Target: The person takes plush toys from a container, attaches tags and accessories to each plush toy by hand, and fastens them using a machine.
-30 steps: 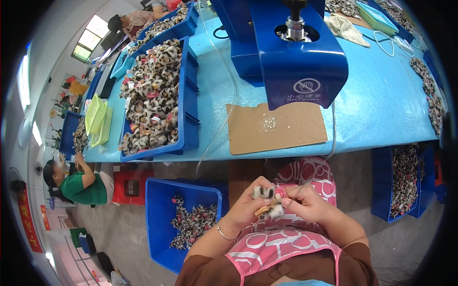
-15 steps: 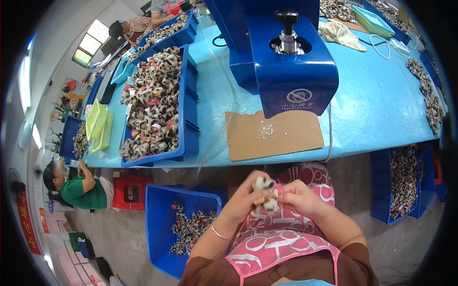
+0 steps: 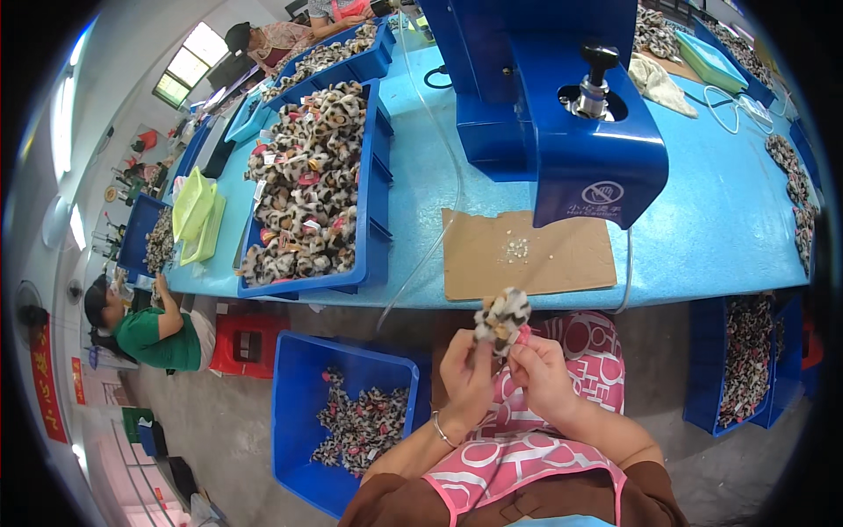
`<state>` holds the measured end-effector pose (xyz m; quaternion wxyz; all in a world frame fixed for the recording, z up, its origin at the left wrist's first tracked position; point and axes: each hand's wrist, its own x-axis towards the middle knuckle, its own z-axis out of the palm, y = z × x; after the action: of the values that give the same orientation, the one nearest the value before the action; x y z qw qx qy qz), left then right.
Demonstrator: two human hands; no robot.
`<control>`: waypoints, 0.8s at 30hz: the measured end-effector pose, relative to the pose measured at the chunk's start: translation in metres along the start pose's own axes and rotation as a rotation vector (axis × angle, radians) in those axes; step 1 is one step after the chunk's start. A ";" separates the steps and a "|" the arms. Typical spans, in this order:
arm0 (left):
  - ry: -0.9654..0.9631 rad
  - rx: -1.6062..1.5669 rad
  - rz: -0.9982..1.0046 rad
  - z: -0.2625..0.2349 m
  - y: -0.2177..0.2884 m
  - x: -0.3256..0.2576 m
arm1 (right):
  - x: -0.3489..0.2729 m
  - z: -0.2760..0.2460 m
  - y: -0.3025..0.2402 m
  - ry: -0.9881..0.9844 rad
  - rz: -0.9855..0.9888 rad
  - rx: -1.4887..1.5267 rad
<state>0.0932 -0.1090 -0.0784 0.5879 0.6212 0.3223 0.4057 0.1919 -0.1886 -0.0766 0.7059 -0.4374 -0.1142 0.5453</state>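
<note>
A small spotted plush toy (image 3: 504, 314), white with black and brown patches, is held up above my lap. My left hand (image 3: 467, 362) is closed on its left underside. With a pinch, my right hand (image 3: 537, 369) grips the pink part at the toy's lower right. Just beyond the toy lies a flat piece of brown cardboard (image 3: 553, 268) with small pale bits (image 3: 518, 249) scattered on it. Over the cardboard stands a blue machine (image 3: 597, 158) with a black knob on top.
A blue crate (image 3: 373, 211) heaped with similar plush toys stands left on the blue table (image 3: 413, 132). A blue bin (image 3: 294, 422) on the floor at left holds more. Further crates (image 3: 702, 351) stand right. A person in green (image 3: 158, 338) sits at far left; others work behind.
Both hands have lifted the plush toy upward, nearer the cardboard, and it now sits above the fingers. The view has shifted, so the table and machine appear further right.
</note>
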 end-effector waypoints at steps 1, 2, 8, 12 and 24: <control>-0.003 -0.003 -0.001 -0.003 -0.005 0.002 | -0.002 -0.001 0.001 -0.048 -0.013 -0.058; 0.006 0.129 0.122 -0.010 -0.015 0.005 | -0.003 0.001 0.001 -0.051 -0.011 -0.060; -0.030 0.434 0.349 -0.013 -0.010 0.027 | -0.008 0.007 0.007 0.000 -0.286 -0.456; -0.014 0.488 0.288 -0.009 0.012 0.020 | -0.004 -0.005 0.006 -0.007 -0.240 -0.401; -0.022 0.135 0.110 -0.016 0.003 -0.005 | -0.003 0.000 0.004 -0.037 -0.150 -0.168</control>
<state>0.0762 -0.1059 -0.0759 0.5251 0.6807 0.3079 0.4076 0.1882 -0.1911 -0.0792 0.7036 -0.4750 -0.2047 0.4872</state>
